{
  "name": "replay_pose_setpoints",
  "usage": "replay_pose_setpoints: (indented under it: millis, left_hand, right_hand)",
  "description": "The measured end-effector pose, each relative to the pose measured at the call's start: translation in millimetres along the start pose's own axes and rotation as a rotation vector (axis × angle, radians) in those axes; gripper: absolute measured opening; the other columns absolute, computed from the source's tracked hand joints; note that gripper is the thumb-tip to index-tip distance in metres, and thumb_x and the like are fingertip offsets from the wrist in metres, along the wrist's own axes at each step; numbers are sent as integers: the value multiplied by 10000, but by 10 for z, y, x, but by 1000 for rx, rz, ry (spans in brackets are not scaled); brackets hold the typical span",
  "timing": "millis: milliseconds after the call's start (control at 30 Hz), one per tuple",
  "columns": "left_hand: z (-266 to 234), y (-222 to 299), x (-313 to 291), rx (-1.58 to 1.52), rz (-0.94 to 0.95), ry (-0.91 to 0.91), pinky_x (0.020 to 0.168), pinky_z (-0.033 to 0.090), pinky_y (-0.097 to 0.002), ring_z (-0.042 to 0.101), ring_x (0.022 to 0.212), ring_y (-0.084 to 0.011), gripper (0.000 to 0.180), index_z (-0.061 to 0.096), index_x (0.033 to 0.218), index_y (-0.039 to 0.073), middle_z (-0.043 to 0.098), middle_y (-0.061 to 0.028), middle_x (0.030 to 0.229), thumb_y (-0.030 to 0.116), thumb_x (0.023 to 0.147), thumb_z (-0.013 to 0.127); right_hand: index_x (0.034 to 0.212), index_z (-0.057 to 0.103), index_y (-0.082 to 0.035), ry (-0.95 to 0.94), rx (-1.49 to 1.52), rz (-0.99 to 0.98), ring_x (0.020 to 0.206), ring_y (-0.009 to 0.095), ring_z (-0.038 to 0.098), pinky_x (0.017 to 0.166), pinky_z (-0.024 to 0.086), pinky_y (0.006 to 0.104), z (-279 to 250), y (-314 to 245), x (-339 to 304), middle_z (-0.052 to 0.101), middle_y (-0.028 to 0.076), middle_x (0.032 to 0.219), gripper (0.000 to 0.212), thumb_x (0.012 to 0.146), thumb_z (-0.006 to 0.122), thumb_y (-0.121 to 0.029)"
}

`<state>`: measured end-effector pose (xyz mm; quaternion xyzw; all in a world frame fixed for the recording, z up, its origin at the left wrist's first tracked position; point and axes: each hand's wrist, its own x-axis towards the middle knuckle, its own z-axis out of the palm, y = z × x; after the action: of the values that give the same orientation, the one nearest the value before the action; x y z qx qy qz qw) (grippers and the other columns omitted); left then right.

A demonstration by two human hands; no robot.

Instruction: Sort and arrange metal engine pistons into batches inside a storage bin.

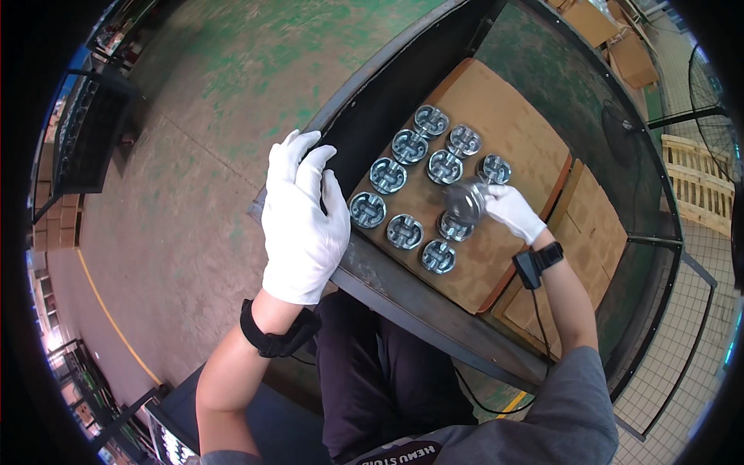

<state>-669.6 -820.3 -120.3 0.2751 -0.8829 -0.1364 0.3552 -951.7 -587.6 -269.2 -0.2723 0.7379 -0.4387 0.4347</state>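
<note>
My right hand [511,211], in a white glove, grips a shiny metal piston [466,201], which is blurred by motion. It hovers over the cardboard sheet [515,116] and partly hides another piston [455,227] underneath. Several more pistons stand in loose rows on the cardboard, their hollow undersides facing up, such as the one at the near left [367,210] and one close to the front edge [439,256]. My left hand [306,213], also gloved in white, is raised by the bin's left rim with its fingers apart and holds nothing.
A dark metal bin [418,287] with raised walls surrounds the cardboard. A second cardboard piece [589,240] lies on its right side. Beyond stand a wooden pallet [697,174], cardboard boxes [632,58] and a fan [701,101]. Cables run from both wrist straps.
</note>
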Motion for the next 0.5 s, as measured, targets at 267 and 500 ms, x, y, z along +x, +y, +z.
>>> replay_pose_setpoints:
  millis: [267,500]
  left_hand:
    - [-51,-23,-3,17,-9,0,1001,493,-431,576,1223,-362,282,623,1107,23,611,-146,1240,-58,837,625]
    - [-31,-5,1,29,-2,-12,1008,485,-430,573,1227,-368,285,625,1108,22,610,-155,1245,-58,835,626]
  right_hand:
    - [989,689,-60,-108,-1243,455,935,389,685,816,555,457,-311,429,-852,709,205,996,308,867,673,-342]
    - [1006,719,-19,-84,-1177,593,968,388,687,833,560,445,-279,871,-1009,701,233,1045,317,857,684,-296]
